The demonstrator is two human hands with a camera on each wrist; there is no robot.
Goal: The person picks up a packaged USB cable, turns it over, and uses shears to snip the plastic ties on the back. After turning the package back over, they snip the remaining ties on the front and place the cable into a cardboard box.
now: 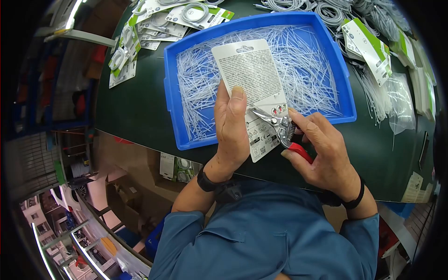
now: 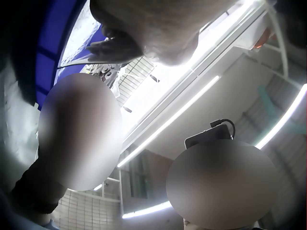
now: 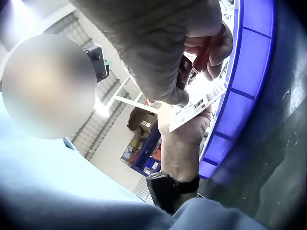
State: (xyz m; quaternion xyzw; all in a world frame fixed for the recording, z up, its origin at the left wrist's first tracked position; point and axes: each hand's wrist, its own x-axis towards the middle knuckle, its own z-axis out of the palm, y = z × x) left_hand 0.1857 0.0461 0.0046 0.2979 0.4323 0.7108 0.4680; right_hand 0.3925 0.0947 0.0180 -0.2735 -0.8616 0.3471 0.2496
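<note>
In the head view, the left hand (image 1: pixel 232 123) grips a printed white card (image 1: pixel 249 70) by its left edge, thumb across the printed face. The right hand (image 1: pixel 326 151) holds pliers-like cutters (image 1: pixel 280 123) with red handles, their metal tips against the card's middle near the left thumb. Beneath the card lies a blue tray (image 1: pixel 347 88) of thin white ties (image 1: pixel 303 65). From the right wrist, the right hand (image 3: pixel 168 52) is curled round the red handle (image 3: pixel 206 50), beside the card (image 3: pixel 199 105). The left wrist view shows part of a hand (image 2: pixel 158 28); its grip is hidden.
Carded cables (image 1: pixel 193 14) lie at the table's back left. Grey coiled cables (image 1: pixel 329 14), green-and-white cards (image 1: pixel 366 44), a bundle of white ties (image 1: pixel 375 95) and a clear plastic bag (image 1: pixel 401 105) are at the right. A box with packs (image 1: pixel 179 168) stands below the table's front edge.
</note>
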